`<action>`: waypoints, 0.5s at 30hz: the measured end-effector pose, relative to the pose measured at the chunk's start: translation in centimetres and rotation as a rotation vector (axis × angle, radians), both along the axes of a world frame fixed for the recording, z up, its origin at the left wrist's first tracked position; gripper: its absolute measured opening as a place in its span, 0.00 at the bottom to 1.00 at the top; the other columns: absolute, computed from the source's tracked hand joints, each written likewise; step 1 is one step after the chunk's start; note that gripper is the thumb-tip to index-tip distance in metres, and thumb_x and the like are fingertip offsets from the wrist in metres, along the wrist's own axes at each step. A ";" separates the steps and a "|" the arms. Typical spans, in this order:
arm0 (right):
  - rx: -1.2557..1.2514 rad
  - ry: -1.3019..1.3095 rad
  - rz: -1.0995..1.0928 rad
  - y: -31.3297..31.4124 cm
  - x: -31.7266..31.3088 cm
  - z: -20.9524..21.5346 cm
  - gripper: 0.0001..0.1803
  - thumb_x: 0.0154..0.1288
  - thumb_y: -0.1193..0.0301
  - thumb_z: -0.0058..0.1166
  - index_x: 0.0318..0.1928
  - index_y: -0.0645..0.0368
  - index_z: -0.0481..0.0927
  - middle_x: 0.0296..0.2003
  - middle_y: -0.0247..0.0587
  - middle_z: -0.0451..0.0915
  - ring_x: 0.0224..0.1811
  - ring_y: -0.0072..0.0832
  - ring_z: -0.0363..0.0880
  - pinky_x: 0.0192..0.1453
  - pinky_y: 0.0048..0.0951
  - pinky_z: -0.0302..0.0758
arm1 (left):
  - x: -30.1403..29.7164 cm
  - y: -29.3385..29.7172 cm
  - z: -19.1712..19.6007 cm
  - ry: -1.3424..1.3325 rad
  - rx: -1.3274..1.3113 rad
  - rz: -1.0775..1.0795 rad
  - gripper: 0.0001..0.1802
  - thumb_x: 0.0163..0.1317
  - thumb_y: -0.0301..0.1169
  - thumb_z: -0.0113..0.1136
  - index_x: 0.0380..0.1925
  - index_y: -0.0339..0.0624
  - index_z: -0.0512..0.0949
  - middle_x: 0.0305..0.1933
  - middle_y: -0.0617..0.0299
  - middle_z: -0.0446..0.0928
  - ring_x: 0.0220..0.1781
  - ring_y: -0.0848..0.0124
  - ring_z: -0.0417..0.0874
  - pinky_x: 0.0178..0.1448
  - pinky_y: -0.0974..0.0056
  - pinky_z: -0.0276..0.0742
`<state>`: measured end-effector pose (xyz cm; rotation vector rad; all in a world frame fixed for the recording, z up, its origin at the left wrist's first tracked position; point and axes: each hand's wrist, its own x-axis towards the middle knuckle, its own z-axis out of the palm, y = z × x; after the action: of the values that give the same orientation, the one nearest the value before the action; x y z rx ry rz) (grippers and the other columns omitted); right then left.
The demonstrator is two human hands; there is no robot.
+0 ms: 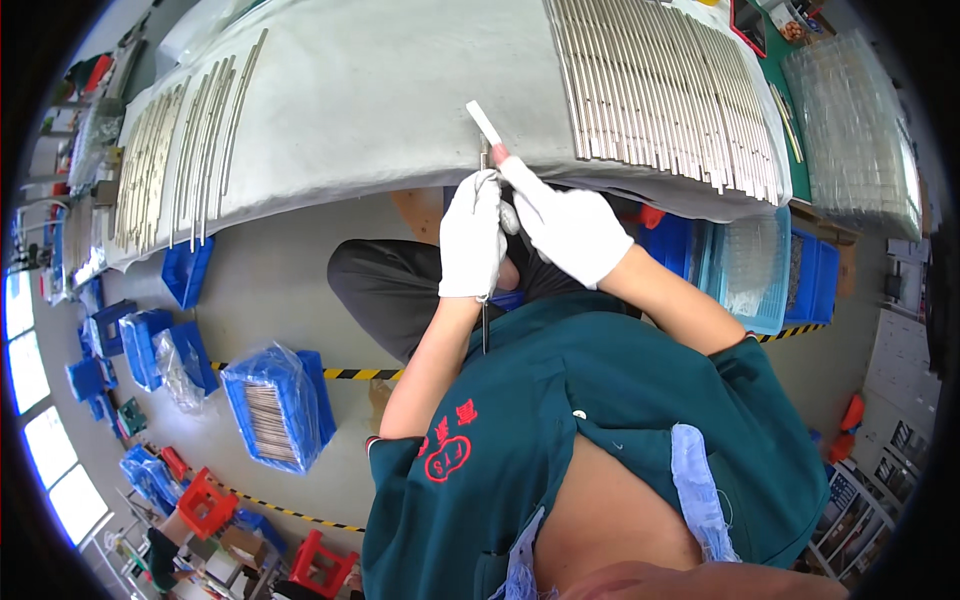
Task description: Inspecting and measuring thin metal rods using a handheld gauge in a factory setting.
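My left hand [472, 235], in a white glove, is closed around a slim metal rod [486, 330]. The rod stands out below this hand toward my body, and its other end shows just above the fingers near the table's front edge. Close beside it on the right, my gloved right hand [575, 228] has its fingers bent in toward the rod. A narrow white strip [482, 120] juts from that hand's fingertips over the table edge, with a small pinkish part, perhaps a bare fingertip, at its base. The fingers partly hide where the hands meet.
A grey-white cloth covers the table [400, 90]. Many metal rods [660, 90] lie in a dense row at right, with fewer rods [210, 130] at left. Blue bins [815, 280] stand below right; a wrapped blue crate [270, 415] sits on the floor at left.
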<state>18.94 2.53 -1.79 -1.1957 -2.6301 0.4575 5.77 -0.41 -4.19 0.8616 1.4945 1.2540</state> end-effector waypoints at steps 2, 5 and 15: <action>-0.200 0.236 -0.040 1.5 -0.3 -1.0 0.32 0.62 0.71 0.43 0.66 0.59 0.52 0.23 0.46 0.77 0.14 0.35 0.72 0.20 0.34 0.71 | -0.1 0.0 -0.9 -0.048 0.032 -0.006 0.12 0.66 0.32 0.46 0.43 0.35 0.73 0.18 0.65 0.71 0.16 0.81 0.64 0.22 0.74 0.60; -0.188 0.183 -0.023 0.9 0.5 -1.5 0.31 0.65 0.66 0.38 0.67 0.54 0.49 0.17 0.44 0.76 0.18 0.41 0.76 0.26 0.39 0.73 | -1.2 -0.2 -0.3 -0.037 -0.002 -0.076 0.12 0.66 0.32 0.46 0.43 0.36 0.74 0.18 0.66 0.71 0.15 0.80 0.65 0.22 0.73 0.62; -0.244 0.338 0.058 -2.3 1.8 -3.6 0.26 0.65 0.60 0.39 0.63 0.44 0.59 0.23 0.49 0.78 0.20 0.46 0.76 0.26 0.43 0.75 | -1.5 2.4 12.7 1.239 0.870 -0.510 0.24 0.37 0.21 0.58 0.39 0.52 0.81 0.38 0.57 0.78 0.40 0.60 0.79 0.46 0.59 0.74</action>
<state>20.72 0.27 -5.41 -1.0011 -2.3709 0.9258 4.28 1.98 8.55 2.7496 1.3232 0.9296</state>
